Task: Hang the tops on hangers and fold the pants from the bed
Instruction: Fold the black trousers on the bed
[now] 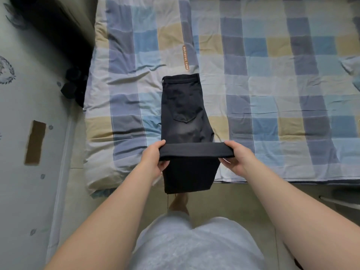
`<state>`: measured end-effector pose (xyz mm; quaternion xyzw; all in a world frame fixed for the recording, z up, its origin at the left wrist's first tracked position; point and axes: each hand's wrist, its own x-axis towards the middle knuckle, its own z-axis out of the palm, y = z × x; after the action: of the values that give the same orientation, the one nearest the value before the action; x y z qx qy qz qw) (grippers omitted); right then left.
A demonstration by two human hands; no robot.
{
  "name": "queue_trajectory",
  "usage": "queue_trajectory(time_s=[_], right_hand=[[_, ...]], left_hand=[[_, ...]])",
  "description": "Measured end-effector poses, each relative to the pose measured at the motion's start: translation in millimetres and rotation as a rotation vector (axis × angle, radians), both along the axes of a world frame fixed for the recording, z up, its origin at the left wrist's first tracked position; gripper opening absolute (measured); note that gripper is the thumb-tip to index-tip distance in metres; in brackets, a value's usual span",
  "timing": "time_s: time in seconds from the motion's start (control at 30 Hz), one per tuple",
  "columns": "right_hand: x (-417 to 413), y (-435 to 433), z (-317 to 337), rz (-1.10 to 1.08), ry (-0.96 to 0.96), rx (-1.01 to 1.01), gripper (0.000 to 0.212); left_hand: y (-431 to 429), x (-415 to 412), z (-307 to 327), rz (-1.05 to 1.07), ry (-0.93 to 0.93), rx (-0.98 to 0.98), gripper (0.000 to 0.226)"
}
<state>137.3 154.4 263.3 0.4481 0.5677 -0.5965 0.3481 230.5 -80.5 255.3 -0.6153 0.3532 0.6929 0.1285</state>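
Note:
Black pants (183, 108) lie lengthwise on the checked bedsheet (272, 84), waistband at the far end and a back pocket facing up. The leg part is lifted into a fold near the bed's front edge, and the lower end hangs down past that edge. My left hand (153, 157) grips the fold's left end and my right hand (238, 156) grips its right end, thumbs on top. No tops or hangers are in view.
The bed fills the upper frame, its left edge beside a pale patterned wall (29, 133). A dark object (73, 86) sits in the gap between bed and wall. Tiled floor (233, 201) lies below, with my foot (180, 203) under the hanging pants.

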Motion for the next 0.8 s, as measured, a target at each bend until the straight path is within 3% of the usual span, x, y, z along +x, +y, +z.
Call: queue_trajectory(time_s=[0.23,0.63,0.73,0.8], right_hand=[[-128.2,-62.9,-70.7,0.058,0.018,0.011,0.01],[-310.5,-135.8,-208.1,0.123,0.141,-0.002,0.012],[-320.7,-143.1,-225.9,0.115,0.142,-0.091,0.016],[-312.9,-140.4,-233.1,0.134,0.125,-0.198,0.037]], left_hand=[[-60.2,-120.9,-68.9,-0.023,0.052,-0.008,0.013],[-120.0,-299.1,-191.0,-0.146,0.236,-0.122,0.021],[-119.1,-306.5,-207.7,-0.201,0.297,-0.151,0.035],[-113.0,-299.7,-215.5,-0.258,0.32,-0.19,0.052]])
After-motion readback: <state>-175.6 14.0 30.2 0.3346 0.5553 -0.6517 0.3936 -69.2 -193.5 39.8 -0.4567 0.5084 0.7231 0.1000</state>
